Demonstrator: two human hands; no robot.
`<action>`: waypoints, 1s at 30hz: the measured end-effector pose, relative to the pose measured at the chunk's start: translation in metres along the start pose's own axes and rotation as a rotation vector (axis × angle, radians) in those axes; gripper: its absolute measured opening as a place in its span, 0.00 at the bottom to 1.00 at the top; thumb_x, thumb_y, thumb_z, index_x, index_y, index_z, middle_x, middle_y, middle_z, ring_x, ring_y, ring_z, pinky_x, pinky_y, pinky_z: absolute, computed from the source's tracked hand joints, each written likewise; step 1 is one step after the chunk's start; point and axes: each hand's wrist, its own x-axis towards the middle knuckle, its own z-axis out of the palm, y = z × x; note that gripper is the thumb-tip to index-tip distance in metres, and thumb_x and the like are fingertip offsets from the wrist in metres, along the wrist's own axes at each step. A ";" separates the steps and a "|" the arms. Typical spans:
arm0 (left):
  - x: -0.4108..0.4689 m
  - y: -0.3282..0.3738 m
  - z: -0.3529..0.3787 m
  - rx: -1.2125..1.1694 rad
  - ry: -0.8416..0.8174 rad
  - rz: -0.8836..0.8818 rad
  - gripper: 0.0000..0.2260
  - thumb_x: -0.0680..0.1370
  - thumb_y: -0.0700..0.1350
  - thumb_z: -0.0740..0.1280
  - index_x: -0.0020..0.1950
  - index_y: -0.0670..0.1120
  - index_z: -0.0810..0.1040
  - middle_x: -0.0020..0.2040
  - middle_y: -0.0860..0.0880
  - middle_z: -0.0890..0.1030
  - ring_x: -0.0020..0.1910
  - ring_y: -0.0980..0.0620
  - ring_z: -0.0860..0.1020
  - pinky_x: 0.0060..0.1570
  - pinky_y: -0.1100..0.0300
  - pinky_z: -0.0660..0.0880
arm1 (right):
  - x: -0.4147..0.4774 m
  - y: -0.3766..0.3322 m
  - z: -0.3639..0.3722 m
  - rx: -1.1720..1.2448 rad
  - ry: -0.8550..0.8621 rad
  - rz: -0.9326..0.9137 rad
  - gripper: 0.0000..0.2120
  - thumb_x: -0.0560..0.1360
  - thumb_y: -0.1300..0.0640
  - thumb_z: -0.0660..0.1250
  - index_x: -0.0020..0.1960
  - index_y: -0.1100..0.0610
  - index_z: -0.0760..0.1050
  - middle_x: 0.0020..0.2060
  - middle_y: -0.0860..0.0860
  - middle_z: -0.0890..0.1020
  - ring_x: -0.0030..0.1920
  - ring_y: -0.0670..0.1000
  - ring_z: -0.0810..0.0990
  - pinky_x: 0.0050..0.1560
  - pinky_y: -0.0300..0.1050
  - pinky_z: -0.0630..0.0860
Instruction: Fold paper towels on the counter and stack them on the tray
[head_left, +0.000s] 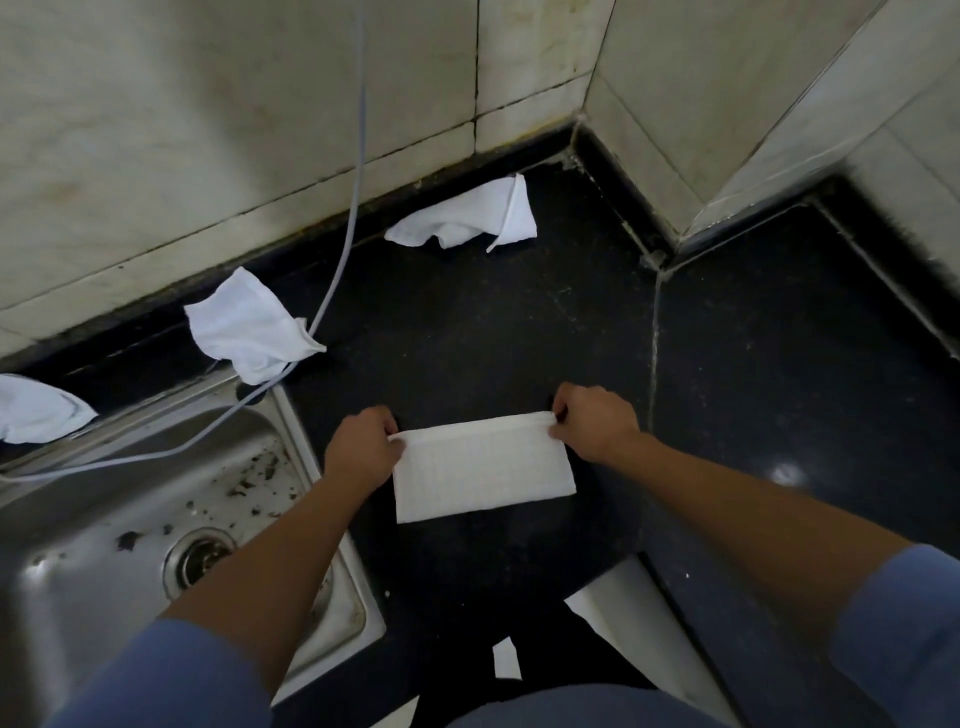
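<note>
Your left hand (363, 447) and right hand (592, 421) pinch far corners of paper towel (483, 470) on bench (467, 322), likely aligning fold. Tray unseen.

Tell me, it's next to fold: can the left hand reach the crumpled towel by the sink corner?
Probably, once the left hand releases the folded towel; bare counter lies between, a hose against the crumpled towel.

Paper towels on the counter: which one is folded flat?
The paper towel pinched by the left hand and right hand, a neat rectangle; the three other towels lie crumpled.
</note>
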 end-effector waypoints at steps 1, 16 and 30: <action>-0.003 -0.001 0.001 0.022 0.029 0.010 0.09 0.73 0.44 0.70 0.50 0.46 0.75 0.46 0.46 0.78 0.46 0.45 0.78 0.43 0.55 0.75 | -0.002 0.000 0.000 -0.044 0.033 -0.020 0.12 0.76 0.52 0.65 0.58 0.54 0.73 0.50 0.52 0.79 0.47 0.53 0.78 0.43 0.45 0.73; -0.086 -0.027 0.052 0.113 0.021 0.291 0.07 0.79 0.46 0.63 0.43 0.46 0.74 0.42 0.49 0.77 0.37 0.51 0.76 0.38 0.57 0.74 | -0.056 0.015 0.061 0.062 -0.005 -0.236 0.07 0.78 0.53 0.62 0.50 0.54 0.77 0.50 0.51 0.78 0.49 0.53 0.79 0.50 0.46 0.73; -0.066 -0.035 0.036 0.467 0.065 0.505 0.26 0.60 0.50 0.80 0.56 0.47 0.81 0.62 0.42 0.78 0.58 0.40 0.78 0.49 0.47 0.78 | -0.026 -0.018 0.029 0.263 0.079 0.261 0.19 0.73 0.52 0.70 0.61 0.57 0.72 0.55 0.56 0.79 0.53 0.57 0.79 0.48 0.49 0.75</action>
